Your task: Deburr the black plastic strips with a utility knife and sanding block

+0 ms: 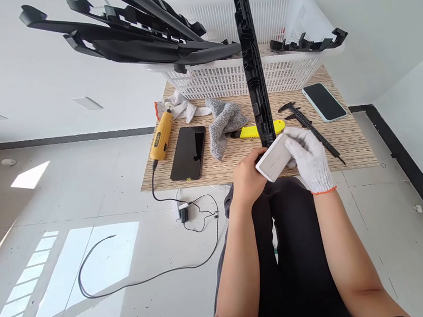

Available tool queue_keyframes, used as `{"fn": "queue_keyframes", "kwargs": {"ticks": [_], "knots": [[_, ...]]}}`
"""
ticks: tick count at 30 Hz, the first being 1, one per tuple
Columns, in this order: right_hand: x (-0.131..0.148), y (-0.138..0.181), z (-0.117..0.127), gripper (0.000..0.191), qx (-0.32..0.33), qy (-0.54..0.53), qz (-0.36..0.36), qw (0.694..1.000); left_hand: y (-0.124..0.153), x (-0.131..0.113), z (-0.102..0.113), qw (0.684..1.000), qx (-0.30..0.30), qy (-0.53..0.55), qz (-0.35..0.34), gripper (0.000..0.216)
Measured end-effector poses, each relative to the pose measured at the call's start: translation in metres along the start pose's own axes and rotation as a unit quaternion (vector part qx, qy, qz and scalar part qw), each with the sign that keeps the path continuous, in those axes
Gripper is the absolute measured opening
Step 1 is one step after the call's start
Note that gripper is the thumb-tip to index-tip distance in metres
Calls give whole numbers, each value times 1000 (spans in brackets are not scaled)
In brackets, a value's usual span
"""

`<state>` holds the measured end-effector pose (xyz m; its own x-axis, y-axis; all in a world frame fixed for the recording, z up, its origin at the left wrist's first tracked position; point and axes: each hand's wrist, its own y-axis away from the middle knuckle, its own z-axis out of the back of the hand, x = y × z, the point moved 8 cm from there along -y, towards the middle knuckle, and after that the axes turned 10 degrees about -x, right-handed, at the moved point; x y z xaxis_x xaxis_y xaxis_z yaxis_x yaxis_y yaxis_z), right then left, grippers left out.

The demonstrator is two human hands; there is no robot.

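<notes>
The bare left hand curls nearly closed beside a small white rectangular block, its exact hold hidden; the right hand, in a white knit glove, pinches the block, which overlaps a long, ribbed black plastic strip's lower end.

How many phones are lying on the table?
2. A black phone lies between the yellow tool and the gray cloth; another phone, in a pale case, is right of the black measuring tool.
</notes>
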<state>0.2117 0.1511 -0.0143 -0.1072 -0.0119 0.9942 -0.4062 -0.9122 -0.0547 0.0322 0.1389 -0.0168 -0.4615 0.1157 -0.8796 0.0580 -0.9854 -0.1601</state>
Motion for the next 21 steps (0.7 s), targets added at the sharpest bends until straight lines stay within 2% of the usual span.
{"fn": "queue_keyframes", "kwargs": {"ticks": [4, 7, 11, 15, 19, 21], "knots": [[1, -1, 7, 39, -48, -28, 2, 998, 0, 3, -1, 1000, 2, -15, 9, 39], [-1, 0, -2, 40, 12, -5, -5, 1000, 0, 1, -1, 1000, -2, -7, -3, 40], [0, -3, 14, 42, -72, -27, 10, 997, 0, 3, -1, 1000, 3, -19, 15, 39], [0, -1, 1, 36, 13, 14, 15, 1000, 0, -1, 0, 1000, 6, -3, 0, 41], [1, -1, 11, 37, -52, -8, 8, 999, 1, 2, -1, 999, 15, -27, 18, 41], [1, 0, 4, 36, -10, 14, 4, 1000, 1, -1, -1, 1000, 13, -8, -1, 39]]}}
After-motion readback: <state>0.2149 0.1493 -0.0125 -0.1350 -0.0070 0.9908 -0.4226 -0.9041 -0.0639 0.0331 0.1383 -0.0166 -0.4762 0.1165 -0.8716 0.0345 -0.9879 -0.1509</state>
